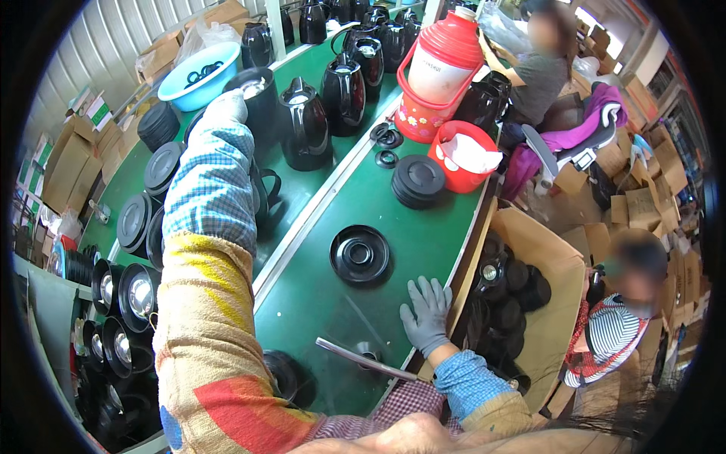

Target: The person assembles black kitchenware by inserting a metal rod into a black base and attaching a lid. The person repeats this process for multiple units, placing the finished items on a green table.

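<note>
My left arm stretches far forward over the green table. Its gloved left hand [229, 108] is at the near left side of a black jug body [261, 102]; its fingers are too small and partly hidden to show a grip. My right hand [427, 312], in a grey glove, lies flat with spread fingers on the table's right edge and holds nothing. Ahead of it a round black dish-like part [360, 256] with a ringed centre lies on the green top. Closer to me, a metal bar [367, 359] slants over the table edge beside a small dark round part [368, 352].
Finished-looking black jugs [305, 125] stand beyond a metal rail [325, 193]. A red and white flask [440, 76], red bucket [458, 155] and stacked black discs [418, 181] stand at right. A carton of black parts [548, 303] adjoins the table. Two people [616, 325] sit nearby.
</note>
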`<state>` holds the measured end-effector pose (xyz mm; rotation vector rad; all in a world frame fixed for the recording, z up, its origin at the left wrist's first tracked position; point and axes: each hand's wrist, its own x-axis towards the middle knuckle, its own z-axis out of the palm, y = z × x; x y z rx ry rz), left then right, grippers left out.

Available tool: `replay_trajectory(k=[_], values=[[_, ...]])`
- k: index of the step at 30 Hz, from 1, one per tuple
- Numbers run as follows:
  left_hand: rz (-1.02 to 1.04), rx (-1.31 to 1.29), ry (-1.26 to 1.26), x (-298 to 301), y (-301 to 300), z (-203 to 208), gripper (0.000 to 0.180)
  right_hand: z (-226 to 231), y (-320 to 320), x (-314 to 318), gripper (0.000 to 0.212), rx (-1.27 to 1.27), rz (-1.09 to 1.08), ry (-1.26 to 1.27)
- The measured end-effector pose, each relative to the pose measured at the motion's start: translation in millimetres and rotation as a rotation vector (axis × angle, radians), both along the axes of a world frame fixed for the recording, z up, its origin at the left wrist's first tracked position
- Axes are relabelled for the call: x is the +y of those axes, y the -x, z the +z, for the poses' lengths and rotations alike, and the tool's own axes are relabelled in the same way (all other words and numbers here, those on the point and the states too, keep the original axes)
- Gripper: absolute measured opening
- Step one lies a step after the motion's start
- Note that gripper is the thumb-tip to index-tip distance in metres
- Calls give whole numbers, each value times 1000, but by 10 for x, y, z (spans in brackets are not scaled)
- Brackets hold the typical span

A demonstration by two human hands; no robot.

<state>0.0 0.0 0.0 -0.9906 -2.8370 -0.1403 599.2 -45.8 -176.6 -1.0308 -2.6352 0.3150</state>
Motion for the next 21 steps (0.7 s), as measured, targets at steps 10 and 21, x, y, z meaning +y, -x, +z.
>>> replay_trajectory(k=[10,21], values=[[-350,754,-109,-135,-146,1656,16,-36,286,-46,62,52,-29,59],[-1006,185,-220,-604,-2700,1794,23,197,-138,-207,73,216,-17,149]])
